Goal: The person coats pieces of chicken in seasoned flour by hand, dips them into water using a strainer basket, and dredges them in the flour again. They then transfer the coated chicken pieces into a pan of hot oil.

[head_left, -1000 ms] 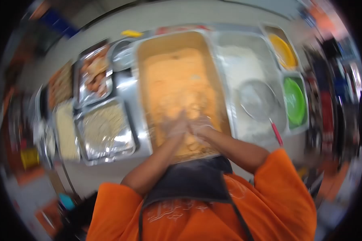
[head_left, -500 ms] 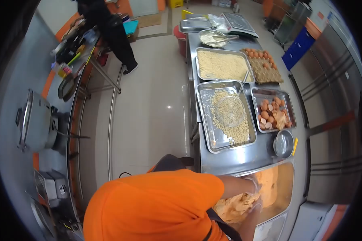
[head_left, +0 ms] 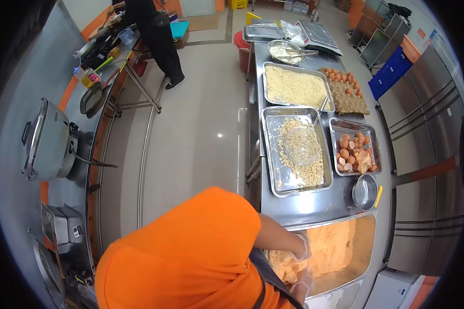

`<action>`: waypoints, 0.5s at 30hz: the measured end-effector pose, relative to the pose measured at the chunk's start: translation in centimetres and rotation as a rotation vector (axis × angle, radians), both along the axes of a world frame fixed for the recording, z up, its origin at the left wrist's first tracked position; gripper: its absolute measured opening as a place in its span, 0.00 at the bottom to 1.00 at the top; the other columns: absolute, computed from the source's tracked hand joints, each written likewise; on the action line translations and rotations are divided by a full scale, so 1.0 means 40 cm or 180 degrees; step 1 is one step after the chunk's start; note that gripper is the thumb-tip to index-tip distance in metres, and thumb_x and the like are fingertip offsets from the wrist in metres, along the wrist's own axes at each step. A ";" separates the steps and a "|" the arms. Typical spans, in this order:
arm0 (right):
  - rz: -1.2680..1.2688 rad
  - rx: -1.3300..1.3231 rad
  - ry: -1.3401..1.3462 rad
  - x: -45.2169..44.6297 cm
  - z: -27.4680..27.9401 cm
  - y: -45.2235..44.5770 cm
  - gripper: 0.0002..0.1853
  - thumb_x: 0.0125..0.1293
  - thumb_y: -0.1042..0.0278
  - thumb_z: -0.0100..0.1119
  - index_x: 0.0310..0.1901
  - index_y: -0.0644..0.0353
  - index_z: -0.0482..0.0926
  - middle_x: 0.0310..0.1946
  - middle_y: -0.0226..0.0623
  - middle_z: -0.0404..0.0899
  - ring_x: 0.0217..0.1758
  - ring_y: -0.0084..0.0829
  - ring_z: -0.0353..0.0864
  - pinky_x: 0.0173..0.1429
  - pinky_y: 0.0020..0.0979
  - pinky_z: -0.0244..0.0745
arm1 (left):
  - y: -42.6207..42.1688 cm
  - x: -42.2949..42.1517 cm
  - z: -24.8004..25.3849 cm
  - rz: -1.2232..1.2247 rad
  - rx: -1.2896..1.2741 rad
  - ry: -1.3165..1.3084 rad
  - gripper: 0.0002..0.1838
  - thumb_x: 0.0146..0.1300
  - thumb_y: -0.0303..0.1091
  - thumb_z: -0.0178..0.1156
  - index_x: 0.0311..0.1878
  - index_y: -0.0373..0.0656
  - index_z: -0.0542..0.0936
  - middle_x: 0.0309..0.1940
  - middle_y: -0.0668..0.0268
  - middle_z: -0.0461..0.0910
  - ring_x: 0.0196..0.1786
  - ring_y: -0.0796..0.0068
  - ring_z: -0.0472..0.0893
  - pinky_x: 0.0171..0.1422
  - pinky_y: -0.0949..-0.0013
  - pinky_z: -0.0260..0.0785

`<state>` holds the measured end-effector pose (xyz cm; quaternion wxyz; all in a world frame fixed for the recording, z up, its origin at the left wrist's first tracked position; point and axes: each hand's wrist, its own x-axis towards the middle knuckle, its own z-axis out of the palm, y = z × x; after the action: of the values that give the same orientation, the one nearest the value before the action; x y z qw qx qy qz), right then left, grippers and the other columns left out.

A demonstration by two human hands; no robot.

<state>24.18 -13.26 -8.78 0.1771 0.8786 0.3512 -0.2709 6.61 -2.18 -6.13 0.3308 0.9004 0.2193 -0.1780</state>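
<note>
The large metal tub [head_left: 365, 239] at the near end of the counter [head_left: 325, 207] holds an orange, dough-like mixture [head_left: 332, 250], spread as a layer toward the far side and heaped in a rough lump nearer the person; the left hand [head_left: 301, 246], in a clear glove, is down inside the tub at the mixture, and the right hand [head_left: 304, 284], also gloved, is just beside it at the lump; the fingers of both are hidden, so I cannot tell whether either grip is spread or pinching; a second container [head_left: 335, 299] with something white in it adjoins the tub.

Farther along, a round metal bowl [head_left: 366, 191] sits near a small tray [head_left: 340, 129] of cracked brown eggshells [head_left: 347, 146]; beside that, a deep tray [head_left: 284, 178] holds pale crumbs [head_left: 310, 177] with a wire strainer [head_left: 300, 147] lying on them; the next tray [head_left: 266, 88] is spread with fine pale-yellow meal [head_left: 296, 85]; to its right, a carton [head_left: 350, 104] carries brown eggs [head_left: 336, 77] in part of its cups; past these, another bowl [head_left: 276, 45] has whitish contents and utensils [head_left: 305, 52] across it.
</note>
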 end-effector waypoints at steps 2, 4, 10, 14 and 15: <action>-0.1513 0.1008 0.1255 -0.055 -0.020 -0.017 0.34 0.71 0.38 0.46 0.70 0.54 0.66 0.68 0.47 0.68 0.64 0.50 0.74 0.65 0.43 0.71 | -0.001 -0.003 0.056 0.0294 -0.0193 0.0193 0.21 0.62 0.39 0.57 0.58 0.49 0.79 0.53 0.53 0.81 0.58 0.50 0.79 0.55 0.45 0.71; -0.2994 0.2145 0.2485 -0.076 -0.050 -0.010 0.35 0.71 0.39 0.47 0.71 0.54 0.64 0.69 0.44 0.66 0.65 0.48 0.74 0.64 0.42 0.72 | 0.003 0.006 0.047 0.0574 -0.0329 0.0374 0.21 0.63 0.39 0.57 0.58 0.47 0.81 0.59 0.57 0.79 0.62 0.56 0.77 0.60 0.51 0.72; -0.2167 0.2186 0.2729 -0.043 0.068 -0.018 0.34 0.74 0.44 0.42 0.74 0.56 0.56 0.54 0.42 0.77 0.49 0.36 0.81 0.50 0.36 0.79 | 0.023 -0.041 -0.006 0.1834 -0.1648 -0.0860 0.35 0.66 0.61 0.49 0.70 0.49 0.65 0.65 0.46 0.70 0.66 0.49 0.72 0.68 0.58 0.65; -0.1702 0.1401 0.1935 -0.122 0.139 -0.082 0.40 0.72 0.40 0.43 0.78 0.51 0.45 0.69 0.48 0.62 0.68 0.40 0.64 0.69 0.38 0.61 | -0.031 -0.106 0.077 0.3182 -0.2011 -0.0005 0.49 0.65 0.72 0.45 0.79 0.49 0.48 0.70 0.41 0.63 0.70 0.47 0.68 0.73 0.61 0.60; -0.1446 0.1063 0.1704 -0.143 0.121 -0.099 0.42 0.72 0.40 0.44 0.79 0.49 0.42 0.78 0.47 0.48 0.80 0.39 0.50 0.79 0.37 0.49 | -0.046 -0.098 0.057 0.3030 -0.1967 0.0286 0.49 0.64 0.72 0.46 0.79 0.49 0.49 0.69 0.41 0.64 0.69 0.47 0.69 0.73 0.61 0.61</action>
<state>18.45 -17.21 -3.93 -0.1308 0.8490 0.2206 -0.4620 2.70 -4.02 -3.85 0.6130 0.5552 0.5525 -0.1034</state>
